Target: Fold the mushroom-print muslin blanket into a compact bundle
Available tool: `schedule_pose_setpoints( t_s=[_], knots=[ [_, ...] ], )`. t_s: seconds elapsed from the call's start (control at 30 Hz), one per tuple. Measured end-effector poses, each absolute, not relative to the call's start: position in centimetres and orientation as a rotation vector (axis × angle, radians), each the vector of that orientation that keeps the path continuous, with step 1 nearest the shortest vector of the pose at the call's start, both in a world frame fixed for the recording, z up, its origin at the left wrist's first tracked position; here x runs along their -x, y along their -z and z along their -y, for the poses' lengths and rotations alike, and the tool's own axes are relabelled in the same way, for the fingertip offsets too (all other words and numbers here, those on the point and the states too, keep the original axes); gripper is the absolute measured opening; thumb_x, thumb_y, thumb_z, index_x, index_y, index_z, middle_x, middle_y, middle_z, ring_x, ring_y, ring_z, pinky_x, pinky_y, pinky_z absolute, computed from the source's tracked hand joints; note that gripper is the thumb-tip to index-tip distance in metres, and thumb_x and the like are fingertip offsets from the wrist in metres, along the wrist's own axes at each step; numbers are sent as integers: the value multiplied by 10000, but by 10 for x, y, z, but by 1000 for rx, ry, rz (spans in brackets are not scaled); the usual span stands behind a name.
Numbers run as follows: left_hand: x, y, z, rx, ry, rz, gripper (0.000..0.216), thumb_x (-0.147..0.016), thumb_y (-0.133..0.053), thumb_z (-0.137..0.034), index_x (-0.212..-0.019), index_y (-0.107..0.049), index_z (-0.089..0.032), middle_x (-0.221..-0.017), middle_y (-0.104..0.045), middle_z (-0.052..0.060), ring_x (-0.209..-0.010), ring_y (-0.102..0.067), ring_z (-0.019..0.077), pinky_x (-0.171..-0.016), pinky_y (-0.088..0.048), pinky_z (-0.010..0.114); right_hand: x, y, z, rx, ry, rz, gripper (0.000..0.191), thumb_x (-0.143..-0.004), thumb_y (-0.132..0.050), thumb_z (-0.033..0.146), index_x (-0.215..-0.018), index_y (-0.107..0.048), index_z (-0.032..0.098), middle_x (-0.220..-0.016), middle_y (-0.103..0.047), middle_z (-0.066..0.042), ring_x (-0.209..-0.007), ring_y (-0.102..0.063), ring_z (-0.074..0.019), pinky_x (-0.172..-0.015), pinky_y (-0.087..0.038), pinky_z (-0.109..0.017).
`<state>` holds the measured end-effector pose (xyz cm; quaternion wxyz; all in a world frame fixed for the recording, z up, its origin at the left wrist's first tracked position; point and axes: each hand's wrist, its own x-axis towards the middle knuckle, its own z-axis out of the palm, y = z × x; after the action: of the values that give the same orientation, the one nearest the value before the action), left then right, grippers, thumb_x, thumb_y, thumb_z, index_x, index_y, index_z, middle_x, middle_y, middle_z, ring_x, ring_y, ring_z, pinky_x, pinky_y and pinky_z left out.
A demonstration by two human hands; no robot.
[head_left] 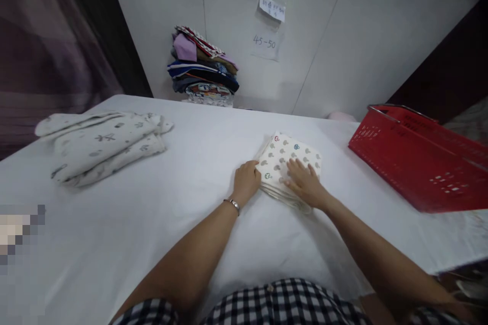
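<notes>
On the white cloth-covered table [206, 167], the right hand [306, 183] lies with spread fingers upon a folded cream fabric with mushroom-like prints [276, 152]. The left hand [247, 181] touches its nine-o'clock edge; whether it pinches, I cannot tell.

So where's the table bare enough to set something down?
A wide bare patch lies between the patterned bundle and the left hand; a narrower one separates the folded cloth from the red basket. The right hand and left hand crowd the cloth.
</notes>
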<state>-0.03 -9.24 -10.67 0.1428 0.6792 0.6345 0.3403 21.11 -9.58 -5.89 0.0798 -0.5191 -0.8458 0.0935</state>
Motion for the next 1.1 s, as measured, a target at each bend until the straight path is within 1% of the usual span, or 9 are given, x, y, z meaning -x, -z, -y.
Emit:
schedule_pose_setpoints(
  t_s=[0.13,0.27,0.37,0.47,0.63,0.77,0.93,1.03,1.1],
  knots=[
    [1,108,93,-1992,-985,-1825,345,-823,-387,-153,-1133,-535,-189,-1142,-597,50,-1045,-517,213,-911,-373,359,-219,83,105,1624,-327,2553,665,-900,-267,590,-1433,-250,193,-1495,-182,-69,-1383,-70,-226,-1106,-10,-491],
    [3,110,91,-1995,-997,-1792,353,-833,-373,-153,-1145,-536,-187,-1161,-595,44,-1052,-521,206,-926,-371,346,-230,72,104,1604,-500,2406,573,-937,-202,510,-1421,-286,214,-1487,-213,-50,-1379,-112,-197,-1112,-83,-463],
    [4,110,91,-1997,-994,-1776,352,-842,-367,-162,-1146,-542,-187,-1176,-592,40,-1067,-518,204,-940,-368,337,-238,72,124,1621,-304,2246,540,-945,-208,474,-1431,-255,241,-1495,-187,-38,-1381,-88,-194,-1109,-96,-468],
    [4,109,91,-1996,-984,-1779,357,-841,-369,-168,-1153,-542,-187,-1179,-593,39,-1070,-519,211,-944,-370,347,-240,85,150,1545,-156,2382,620,-911,-331,506,-1449,-192,229,-1501,-156,-57,-1384,-44,-216,-1108,-50,-489],
    [6,107,91,-1950,-998,-1751,349,-859,-359,-197,-1142,-562,-199,-1189,-593,33,-1092,-515,203,-968,-365,338,-239,93,160,1531,-338,2403,589,-917,-338,490,-1441,-215,250,-1494,-187,-59,-1380,-100,-214,-1107,-104,-486],
    [11,107,88,-1818,-1069,-1667,352,-899,-322,-297,-1111,-589,-212,-1168,-607,22,-1068,-536,180,-966,-376,311,-242,94,159,1591,-229,2178,601,-897,-389,497,-1424,-277,230,-1489,-207,-89,-1376,-123,-244,-1091,-184,-497],
    [12,102,89,-1779,-1013,-1810,453,-870,-373,-343,-1266,-472,-147,-1231,-556,98,-1119,-503,220,-951,-375,332,-242,119,165,1506,-62,2174,622,-884,-442,420,-1422,-273,159,-1489,-193,-132,-1381,-78,-260,-1087,-228,-499],
    [10,97,92,-1878,-833,-1921,505,-854,-377,-354,-1308,-417,-134,-1097,-617,132,-1056,-535,267,-901,-387,381,-242,129,166,1477,-68,2156,605,-887,-445,389,-1430,-246,212,-1505,-147,-96,-1381,-57,-267,-1079,-238,-526],
    [10,94,92,-1860,-773,-1913,506,-848,-372,-351,-1307,-408,-141,-1055,-632,132,-1007,-563,267,-850,-409,369,-242,131,166,1516,-95,2105,623,-869,-476,396,-1428,-251,237,-1514,-108,-78,-1379,-36,-286,-1072,-239,-547]
  ],
)
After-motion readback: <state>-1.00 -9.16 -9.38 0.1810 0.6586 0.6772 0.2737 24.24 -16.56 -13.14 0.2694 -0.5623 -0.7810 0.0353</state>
